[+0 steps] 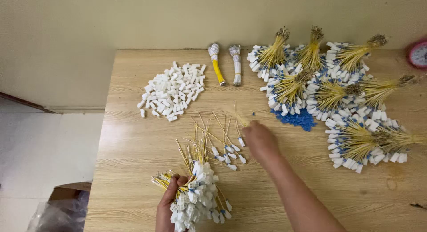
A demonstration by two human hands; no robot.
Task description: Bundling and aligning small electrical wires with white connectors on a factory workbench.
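The left hand (171, 201) is gripping a bundle of yellow wires with white connectors (193, 198) near the table's (133, 147) front edge. Just right, loose wires (222, 143) are lying scattered; the right hand (259, 141) is pinching one yellow wire (240, 118) above them.

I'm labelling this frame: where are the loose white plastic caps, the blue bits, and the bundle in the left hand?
white caps pile (172, 90), head view, middle of heap
blue bits (297, 118), head view, patch centre
held bundle (195, 198), head view, white ends
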